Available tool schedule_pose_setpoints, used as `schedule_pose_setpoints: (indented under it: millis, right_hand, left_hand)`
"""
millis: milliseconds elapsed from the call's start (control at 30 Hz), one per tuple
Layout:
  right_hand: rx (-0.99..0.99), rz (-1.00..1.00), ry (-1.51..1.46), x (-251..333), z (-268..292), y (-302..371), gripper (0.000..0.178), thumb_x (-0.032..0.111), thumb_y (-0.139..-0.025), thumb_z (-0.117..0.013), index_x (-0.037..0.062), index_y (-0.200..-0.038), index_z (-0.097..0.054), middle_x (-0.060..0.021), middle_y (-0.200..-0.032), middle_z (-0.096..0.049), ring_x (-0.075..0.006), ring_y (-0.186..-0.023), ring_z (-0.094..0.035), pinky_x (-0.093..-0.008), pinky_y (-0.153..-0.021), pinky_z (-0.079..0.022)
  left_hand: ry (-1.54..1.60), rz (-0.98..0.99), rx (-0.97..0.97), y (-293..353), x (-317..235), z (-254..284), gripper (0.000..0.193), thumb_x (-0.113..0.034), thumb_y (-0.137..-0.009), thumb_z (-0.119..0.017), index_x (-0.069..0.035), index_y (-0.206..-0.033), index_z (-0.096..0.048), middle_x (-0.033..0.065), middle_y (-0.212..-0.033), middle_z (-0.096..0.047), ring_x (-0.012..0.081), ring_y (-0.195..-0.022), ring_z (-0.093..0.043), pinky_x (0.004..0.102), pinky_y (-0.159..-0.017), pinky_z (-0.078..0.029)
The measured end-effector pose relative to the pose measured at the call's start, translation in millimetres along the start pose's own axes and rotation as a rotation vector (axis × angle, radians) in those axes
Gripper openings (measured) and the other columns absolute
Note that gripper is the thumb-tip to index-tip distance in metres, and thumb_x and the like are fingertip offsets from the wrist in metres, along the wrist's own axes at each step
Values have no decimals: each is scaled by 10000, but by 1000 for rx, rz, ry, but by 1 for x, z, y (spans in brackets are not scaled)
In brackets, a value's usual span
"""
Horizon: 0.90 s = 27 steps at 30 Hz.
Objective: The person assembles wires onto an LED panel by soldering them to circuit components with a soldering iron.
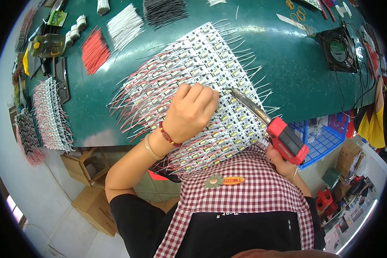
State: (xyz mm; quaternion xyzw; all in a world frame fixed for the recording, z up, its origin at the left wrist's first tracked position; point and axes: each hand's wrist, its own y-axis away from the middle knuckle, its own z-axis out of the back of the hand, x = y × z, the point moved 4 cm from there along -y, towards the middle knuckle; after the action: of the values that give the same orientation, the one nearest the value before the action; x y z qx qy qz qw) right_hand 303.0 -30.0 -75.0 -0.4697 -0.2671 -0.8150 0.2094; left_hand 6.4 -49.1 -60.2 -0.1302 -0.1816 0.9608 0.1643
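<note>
A large white circuit board panel [210,41] lies tilted on the bench, covered in rows of small yellowish LED chips, with red, white and black wires sticking out along its edges. Over its middle, my left hand [192,109] is closed with fingers curled down; whatever the fingertips pinch is hidden beneath them. A soldering gun [286,142] with a red and black body is gripped in my right hand [280,162]. Its metal tip touches or hovers just above the board, a little right of my left fingers; I cannot tell which.
Cut wires lie behind the board in red [94,50], white [125,26] and black [164,12] bundles. A black fan [337,49] stands at the right, above a blue crate [327,137]. Wired boards [51,114] hang at the left bench edge, near cardboard boxes [94,210].
</note>
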Motion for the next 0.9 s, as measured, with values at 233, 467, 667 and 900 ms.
schedule_pose_setpoints:
  millis: [233, 467, 667, 900]
  right_hand:
    - [-47, -44, -74, -5, 2, 9, 265, 68, -752, -712, 7, -1010, -710, -129, -886, -711, -274, -763, -700, -347, -676, -541]
    - [-44, -102, -182, 0, 2, 14, 224, 75, -759, -717, 15, -973, -698, -95, -812, -681, -239, -695, -669, -328, -633, -516]
    - [42, -128, -122, -6, -2, 18, 183, 92, -758, -717, 24, -925, -685, -94, -790, -662, -244, -672, -652, -322, -599, -497]
    - [20, -162, -167, -9, -6, 18, 188, 63, -739, -709, 22, -920, -683, -103, -801, -657, -253, -667, -642, -329, -583, -497]
  left_hand:
    - [-41, 10, -8, -1, 1, 1, 190, -97, -749, -580, -23, -914, -640, 37, -802, -482, 173, -764, -511, 322, -684, -389]
    - [13, 48, -42, -5, -6, 21, 279, -49, -712, -648, -35, -989, -688, 26, -785, -504, 188, -753, -538, 333, -680, -390]
    - [71, -2, 60, 7, -17, 3, 246, -76, -775, -597, 16, -997, -650, 48, -810, -498, 187, -766, -514, 317, -673, -394]
    - [58, -22, 57, 4, -18, 2, 256, -69, -782, -604, 42, -1007, -652, 54, -809, -497, 188, -773, -513, 316, -672, -396]
